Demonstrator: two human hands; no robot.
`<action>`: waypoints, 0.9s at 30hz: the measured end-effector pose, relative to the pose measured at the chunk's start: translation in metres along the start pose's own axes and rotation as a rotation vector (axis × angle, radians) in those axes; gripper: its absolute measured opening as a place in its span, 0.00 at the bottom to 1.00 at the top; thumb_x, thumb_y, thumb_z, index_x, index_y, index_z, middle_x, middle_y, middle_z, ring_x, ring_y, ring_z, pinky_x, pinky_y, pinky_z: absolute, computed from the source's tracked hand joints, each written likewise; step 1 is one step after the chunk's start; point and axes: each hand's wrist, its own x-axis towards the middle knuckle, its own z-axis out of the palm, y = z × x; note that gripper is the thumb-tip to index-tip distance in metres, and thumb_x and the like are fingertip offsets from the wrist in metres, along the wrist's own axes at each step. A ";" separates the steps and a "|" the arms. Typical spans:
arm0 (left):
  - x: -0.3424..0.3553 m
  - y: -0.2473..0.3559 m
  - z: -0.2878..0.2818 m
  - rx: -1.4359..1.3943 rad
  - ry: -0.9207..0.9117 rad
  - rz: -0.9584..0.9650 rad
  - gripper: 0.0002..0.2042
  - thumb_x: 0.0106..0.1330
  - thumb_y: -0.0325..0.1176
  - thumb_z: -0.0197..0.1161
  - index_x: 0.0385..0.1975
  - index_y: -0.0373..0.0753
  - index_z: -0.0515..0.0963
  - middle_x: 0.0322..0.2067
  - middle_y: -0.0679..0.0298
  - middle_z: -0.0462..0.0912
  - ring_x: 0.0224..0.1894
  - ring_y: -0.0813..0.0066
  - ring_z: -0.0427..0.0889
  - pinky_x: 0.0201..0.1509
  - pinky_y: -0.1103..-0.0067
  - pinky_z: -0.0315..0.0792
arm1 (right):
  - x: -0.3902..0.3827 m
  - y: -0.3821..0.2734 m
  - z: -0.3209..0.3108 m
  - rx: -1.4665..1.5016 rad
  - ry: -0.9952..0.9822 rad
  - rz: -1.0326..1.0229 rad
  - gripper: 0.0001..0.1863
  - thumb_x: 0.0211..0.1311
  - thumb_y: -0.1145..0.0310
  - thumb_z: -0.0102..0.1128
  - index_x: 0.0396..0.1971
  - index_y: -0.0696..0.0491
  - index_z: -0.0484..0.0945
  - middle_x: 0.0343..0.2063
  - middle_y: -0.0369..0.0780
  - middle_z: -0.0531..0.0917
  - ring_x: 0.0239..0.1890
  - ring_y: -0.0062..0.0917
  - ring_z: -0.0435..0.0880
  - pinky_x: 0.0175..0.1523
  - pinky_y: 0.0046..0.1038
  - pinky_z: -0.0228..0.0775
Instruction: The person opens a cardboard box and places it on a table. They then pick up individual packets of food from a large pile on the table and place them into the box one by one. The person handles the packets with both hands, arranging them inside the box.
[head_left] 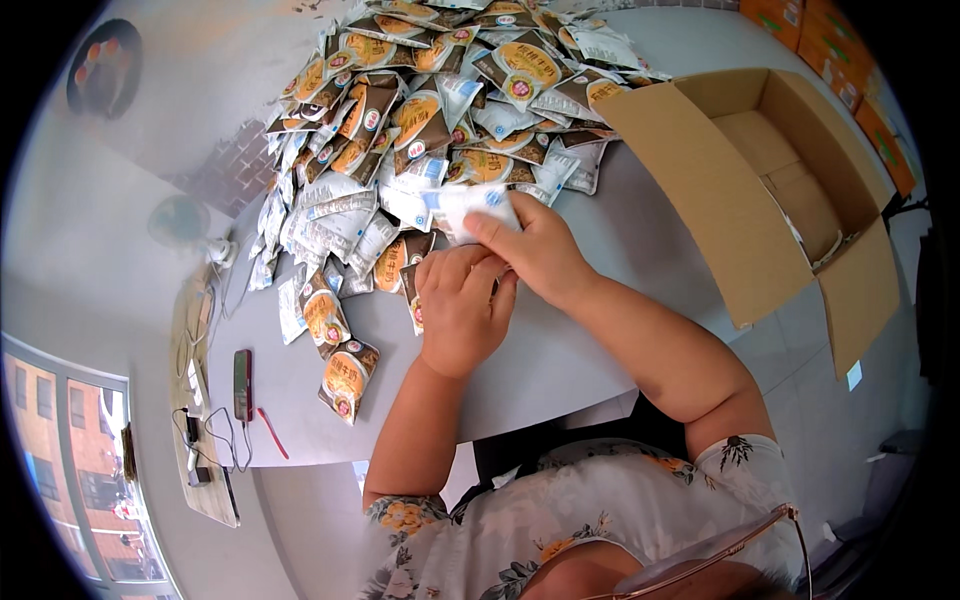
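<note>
My right hand [545,250] grips a small sealed pouch [468,207], its white printed back turned up and my thumb pressed on it. Just below and left of it, my left hand [463,305] has its fingers curled in, close to the right fingertips; what they hold, if anything, is hidden. Beside the left fingers lies a brown-and-orange pouch [412,290], partly covered by the hand. Beyond both hands rises a large heap of like pouches [420,125], some showing brown-and-orange fronts, others white backs. Two loose pouches [347,378] lie nearer me on the left.
At the right stands an open cardboard box [700,200] with its flaps folded out. The grey table [560,370] carries a phone [243,385] and a thin red stick [272,433] near its left edge. Orange cartons [835,55] are stacked at the far right.
</note>
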 end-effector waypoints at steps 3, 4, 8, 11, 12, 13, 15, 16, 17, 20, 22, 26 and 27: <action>-0.003 -0.004 -0.002 -0.243 0.139 -0.093 0.06 0.59 0.29 0.63 0.34 0.36 0.77 0.35 0.60 0.77 0.38 0.63 0.75 0.47 0.70 0.68 | 0.006 0.002 -0.004 0.200 0.061 0.076 0.26 0.67 0.53 0.57 0.54 0.60 0.71 0.45 0.38 0.80 0.46 0.20 0.78 0.51 0.26 0.71; -0.006 -0.005 -0.005 -0.323 0.189 -0.209 0.05 0.62 0.30 0.61 0.33 0.36 0.77 0.35 0.59 0.77 0.38 0.66 0.76 0.47 0.72 0.69 | 0.010 0.006 -0.005 0.252 0.067 0.097 0.26 0.67 0.53 0.56 0.54 0.60 0.72 0.46 0.38 0.80 0.47 0.21 0.78 0.52 0.26 0.71; -0.008 -0.014 -0.004 -0.757 0.320 -0.769 0.13 0.74 0.39 0.48 0.43 0.35 0.72 0.40 0.62 0.76 0.42 0.74 0.76 0.49 0.75 0.70 | 0.006 0.001 -0.001 0.449 -0.076 0.113 0.27 0.67 0.50 0.56 0.52 0.59 0.73 0.45 0.38 0.81 0.47 0.20 0.78 0.53 0.26 0.69; -0.003 -0.015 -0.005 -1.070 0.243 -0.983 0.19 0.75 0.47 0.44 0.50 0.37 0.69 0.45 0.61 0.76 0.47 0.73 0.76 0.52 0.77 0.71 | -0.002 -0.004 0.005 0.414 -0.174 0.076 0.25 0.70 0.52 0.53 0.54 0.58 0.73 0.46 0.38 0.80 0.48 0.20 0.78 0.54 0.28 0.70; -0.002 -0.014 -0.006 -1.178 0.188 -1.017 0.22 0.75 0.50 0.42 0.53 0.37 0.68 0.48 0.60 0.76 0.49 0.73 0.76 0.53 0.78 0.71 | -0.003 -0.005 0.005 0.421 -0.188 0.058 0.25 0.70 0.52 0.53 0.54 0.58 0.73 0.45 0.38 0.81 0.47 0.20 0.78 0.53 0.27 0.70; -0.002 -0.014 -0.005 -1.205 0.130 -1.019 0.24 0.75 0.52 0.41 0.55 0.37 0.68 0.49 0.59 0.77 0.49 0.72 0.77 0.51 0.77 0.72 | -0.003 -0.005 0.003 0.390 -0.185 0.039 0.24 0.70 0.53 0.54 0.54 0.58 0.73 0.45 0.38 0.81 0.47 0.20 0.78 0.53 0.27 0.70; -0.004 -0.014 -0.003 -1.249 0.013 -1.020 0.29 0.74 0.58 0.37 0.58 0.38 0.66 0.50 0.58 0.78 0.49 0.69 0.80 0.47 0.76 0.76 | -0.001 -0.005 0.000 0.329 -0.179 0.001 0.23 0.69 0.54 0.55 0.54 0.58 0.73 0.45 0.38 0.81 0.46 0.19 0.78 0.52 0.26 0.71; -0.006 -0.015 -0.003 -1.229 -0.059 -0.944 0.30 0.74 0.59 0.37 0.58 0.38 0.66 0.49 0.58 0.78 0.47 0.68 0.81 0.44 0.76 0.77 | -0.001 -0.005 -0.001 0.316 -0.188 -0.011 0.22 0.69 0.55 0.55 0.52 0.58 0.74 0.45 0.38 0.81 0.46 0.19 0.78 0.51 0.26 0.71; -0.007 -0.014 -0.003 -1.207 -0.130 -0.868 0.30 0.73 0.59 0.36 0.58 0.38 0.66 0.47 0.59 0.79 0.45 0.68 0.82 0.41 0.75 0.78 | -0.001 -0.006 -0.001 0.303 -0.197 -0.022 0.22 0.69 0.56 0.56 0.51 0.58 0.75 0.45 0.38 0.81 0.45 0.18 0.78 0.50 0.25 0.72; -0.012 -0.015 -0.001 -1.210 -0.035 -0.923 0.28 0.75 0.55 0.41 0.58 0.33 0.67 0.46 0.59 0.78 0.41 0.75 0.79 0.39 0.81 0.75 | -0.001 -0.008 -0.001 0.126 -0.204 -0.108 0.21 0.66 0.55 0.59 0.47 0.58 0.77 0.44 0.39 0.81 0.44 0.19 0.79 0.48 0.26 0.72; -0.012 -0.015 -0.001 -1.207 0.116 -0.930 0.27 0.75 0.51 0.44 0.58 0.32 0.67 0.48 0.58 0.78 0.45 0.74 0.78 0.45 0.79 0.74 | -0.001 -0.013 -0.003 -0.126 -0.215 -0.183 0.22 0.63 0.55 0.62 0.46 0.58 0.77 0.43 0.40 0.81 0.43 0.20 0.79 0.47 0.25 0.72; -0.004 -0.014 0.001 -1.206 0.360 -0.930 0.24 0.75 0.47 0.47 0.56 0.30 0.69 0.51 0.58 0.77 0.51 0.73 0.76 0.55 0.76 0.70 | 0.002 -0.021 -0.006 -0.573 -0.295 -0.010 0.23 0.57 0.54 0.68 0.43 0.58 0.78 0.38 0.40 0.82 0.38 0.20 0.79 0.42 0.24 0.71; -0.005 -0.016 0.002 -1.206 0.373 -0.936 0.24 0.75 0.47 0.47 0.56 0.29 0.69 0.51 0.58 0.77 0.52 0.73 0.75 0.57 0.76 0.69 | 0.003 -0.020 -0.006 -0.625 -0.323 0.115 0.23 0.56 0.54 0.69 0.41 0.58 0.79 0.36 0.39 0.83 0.36 0.20 0.79 0.41 0.24 0.71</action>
